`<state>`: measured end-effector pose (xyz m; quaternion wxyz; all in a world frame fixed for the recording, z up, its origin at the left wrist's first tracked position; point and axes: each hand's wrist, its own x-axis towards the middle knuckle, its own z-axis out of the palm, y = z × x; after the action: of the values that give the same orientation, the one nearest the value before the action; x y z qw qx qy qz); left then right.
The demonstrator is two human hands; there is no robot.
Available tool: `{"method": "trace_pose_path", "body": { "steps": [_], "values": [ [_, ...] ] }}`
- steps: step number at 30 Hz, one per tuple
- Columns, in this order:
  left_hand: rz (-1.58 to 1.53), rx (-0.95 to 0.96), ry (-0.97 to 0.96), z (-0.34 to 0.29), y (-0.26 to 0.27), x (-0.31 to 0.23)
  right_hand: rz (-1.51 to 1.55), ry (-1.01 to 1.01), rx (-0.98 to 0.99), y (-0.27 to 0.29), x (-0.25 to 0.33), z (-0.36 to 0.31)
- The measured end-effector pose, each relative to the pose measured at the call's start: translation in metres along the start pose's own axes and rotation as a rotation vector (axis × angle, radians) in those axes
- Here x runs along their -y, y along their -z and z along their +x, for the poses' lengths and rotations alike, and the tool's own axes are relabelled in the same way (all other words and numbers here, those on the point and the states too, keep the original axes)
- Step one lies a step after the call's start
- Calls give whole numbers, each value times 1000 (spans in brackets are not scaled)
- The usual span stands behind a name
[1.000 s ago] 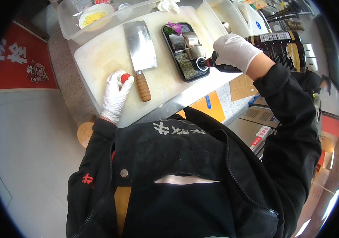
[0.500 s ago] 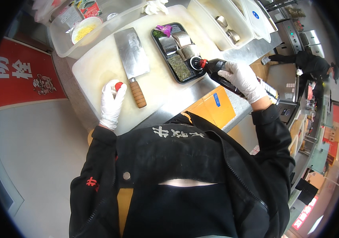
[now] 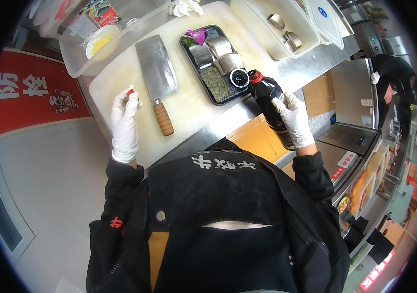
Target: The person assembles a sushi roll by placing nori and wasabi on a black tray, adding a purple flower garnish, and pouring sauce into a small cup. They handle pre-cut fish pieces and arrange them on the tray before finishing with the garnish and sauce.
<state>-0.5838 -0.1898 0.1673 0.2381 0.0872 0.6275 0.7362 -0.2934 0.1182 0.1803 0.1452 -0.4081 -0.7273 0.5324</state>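
Observation:
My left hand [image 3: 126,122], in a white glove, pinches a small red bottle cap [image 3: 130,92] over the left of the white cutting board [image 3: 115,73]. In my gloved right hand [image 3: 295,121] is a dark sauce bottle [image 3: 267,105], tilted, its uncapped red neck pointing away from me. The neck is beside a small round cup of dark sauce [image 3: 239,78] in a black tray [image 3: 223,103]. That tray also has a dark green nori-like sheet [image 3: 215,85], several silvery pieces [image 3: 229,63] and a purple flower [image 3: 198,35]. A cleaver [image 3: 156,68] with a wooden handle lies between my hands.
At the back left, a clear plastic bin [image 3: 74,63] contains a bowl of yellow shreds [image 3: 102,43] and packets. Another bin [image 3: 279,53] at the back right has silvery curved pieces. White crumpled gloves or cloth [image 3: 185,7] lie behind the board. Another person [image 3: 396,73] works at far right.
The bottle has come back from over the sauce cup and turned more upright; the cup now shows dark sauce. My left hand has shifted slightly left, still with the cap.

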Motion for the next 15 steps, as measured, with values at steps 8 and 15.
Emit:
{"method": "trace_pose_path", "body": {
  "steps": [8,15],
  "values": [
    [90,290,98,6,-57,-6,51,-4,-68,0,8,-10],
    [-349,686,464,20,-140,-5,201,19,-56,1,33,-28]
  ]
}}
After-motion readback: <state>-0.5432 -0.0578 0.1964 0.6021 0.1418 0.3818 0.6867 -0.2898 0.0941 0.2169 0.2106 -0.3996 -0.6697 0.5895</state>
